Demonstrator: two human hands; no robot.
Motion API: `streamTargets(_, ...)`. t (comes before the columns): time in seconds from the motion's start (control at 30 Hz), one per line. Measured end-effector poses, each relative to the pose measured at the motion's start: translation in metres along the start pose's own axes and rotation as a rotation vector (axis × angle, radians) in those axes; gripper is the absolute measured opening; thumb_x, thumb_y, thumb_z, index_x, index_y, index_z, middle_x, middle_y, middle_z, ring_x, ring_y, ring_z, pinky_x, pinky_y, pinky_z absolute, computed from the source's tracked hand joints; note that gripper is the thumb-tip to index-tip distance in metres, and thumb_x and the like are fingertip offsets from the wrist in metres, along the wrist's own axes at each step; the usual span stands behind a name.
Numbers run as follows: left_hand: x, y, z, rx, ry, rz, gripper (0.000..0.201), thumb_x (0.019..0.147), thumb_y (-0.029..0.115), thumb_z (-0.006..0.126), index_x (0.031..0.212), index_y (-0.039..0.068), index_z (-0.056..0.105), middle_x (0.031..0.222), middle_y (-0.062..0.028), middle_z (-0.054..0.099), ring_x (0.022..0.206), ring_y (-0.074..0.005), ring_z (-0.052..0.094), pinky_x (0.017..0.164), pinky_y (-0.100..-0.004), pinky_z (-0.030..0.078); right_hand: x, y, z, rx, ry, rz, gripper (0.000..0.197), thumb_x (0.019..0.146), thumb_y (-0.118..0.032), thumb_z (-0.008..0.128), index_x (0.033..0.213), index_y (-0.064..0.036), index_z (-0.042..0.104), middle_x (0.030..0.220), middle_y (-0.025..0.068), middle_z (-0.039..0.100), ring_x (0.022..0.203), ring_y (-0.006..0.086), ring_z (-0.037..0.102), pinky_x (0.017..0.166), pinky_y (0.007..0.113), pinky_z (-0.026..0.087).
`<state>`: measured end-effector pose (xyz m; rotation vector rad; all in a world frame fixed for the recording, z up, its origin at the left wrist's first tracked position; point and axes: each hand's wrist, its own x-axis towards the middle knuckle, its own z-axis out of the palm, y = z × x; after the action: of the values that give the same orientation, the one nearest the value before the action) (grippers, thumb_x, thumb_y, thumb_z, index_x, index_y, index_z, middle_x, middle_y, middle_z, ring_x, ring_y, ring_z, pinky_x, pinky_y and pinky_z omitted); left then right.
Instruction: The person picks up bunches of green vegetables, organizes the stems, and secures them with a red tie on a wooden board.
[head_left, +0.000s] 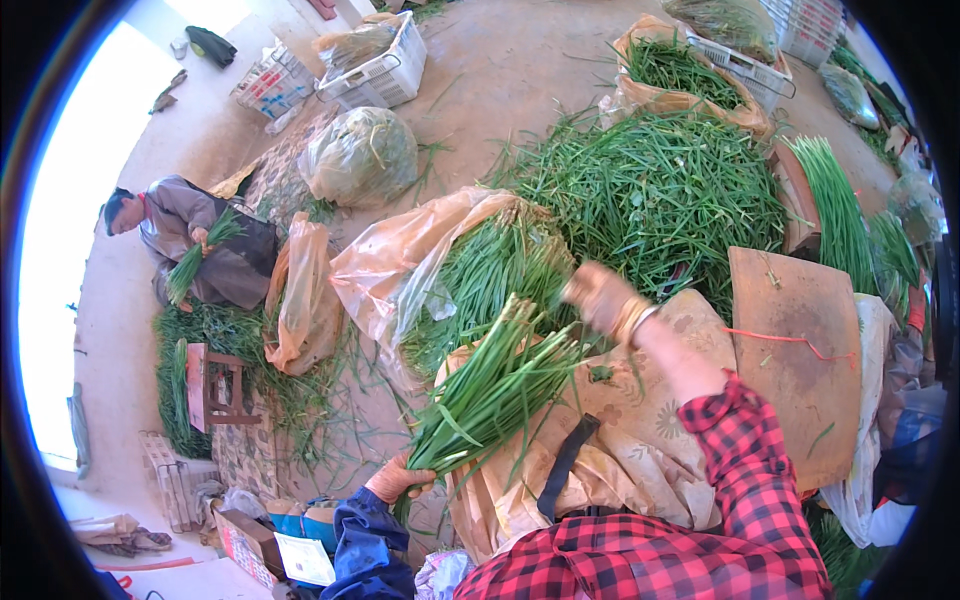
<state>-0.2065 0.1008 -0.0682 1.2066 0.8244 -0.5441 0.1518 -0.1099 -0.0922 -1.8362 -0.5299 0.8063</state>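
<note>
My left hand (402,478), low in the middle, is closed around the leafy end of a bunch of green chives (490,395). The pale stem ends of the bunch point up and away from me. My right hand (600,298) is smeared by motion just beyond those stem ends, so its fingers cannot be made out. It is close to an orange plastic bag (375,265) lying open with loose chives (490,265) inside. A tan patterned apron (640,400) covers my lap under the bunch, with a dark strap (567,465) across it.
A large heap of loose greens (650,190) lies ahead. On the right are a brown board (795,365) with a red string and neat chives (835,215). A co-worker (205,235) at left holds greens beside a small stool (215,390). White crates (385,75) stand farther back.
</note>
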Motion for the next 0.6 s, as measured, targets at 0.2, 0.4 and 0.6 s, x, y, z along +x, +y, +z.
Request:
streamTargets(0.2, 0.009, -0.045, -0.008, -0.454, -0.187, -0.051, 0.027, 0.074, 0.019, 0.065, 0.095, 0.006, 0.054, 0.062, -0.0044, 0.051, 0.043, -0.0078, 0.042, 0.038, -0.0192, 0.03, -0.027, 0.005, -0.071, 0.597, 0.046, 0.3, 0.022, 0.075, -0.029, 0.063, 0.081, -0.0084, 0.057, 0.057, -0.0052, 0.045, 0.042, 0.0027, 0.037, 0.036, 0.016, 0.03)
streamTargets(0.4, 0.014, -0.036, 0.014, -0.433, -0.209, 0.012, 0.046, 0.073, 0.02, 0.065, 0.113, 0.009, 0.045, 0.06, -0.0043, 0.047, 0.041, -0.009, 0.039, 0.038, -0.0208, 0.03, -0.064, 0.05, 0.055, 0.815, -0.29, 0.126, 0.056, 0.069, -0.044, 0.065, 0.109, -0.0101, 0.046, 0.075, 0.0008, 0.058, 0.056, 0.0153, 0.055, 0.052, 0.026, 0.045)
streamTargets(0.6, 0.004, -0.03, 0.017, -0.32, -0.066, -0.001, 0.033, 0.072, 0.016, 0.067, 0.1, 0.005, 0.053, 0.062, -0.0033, 0.051, 0.043, -0.0085, 0.042, 0.037, -0.0195, 0.031, -0.052, 0.016, 0.084, 0.125, -0.259, 0.276, 0.044, 0.069, -0.037, 0.062, 0.098, -0.0043, 0.055, 0.07, 0.0073, 0.061, 0.066, 0.0224, 0.06, 0.061, 0.028, 0.047)
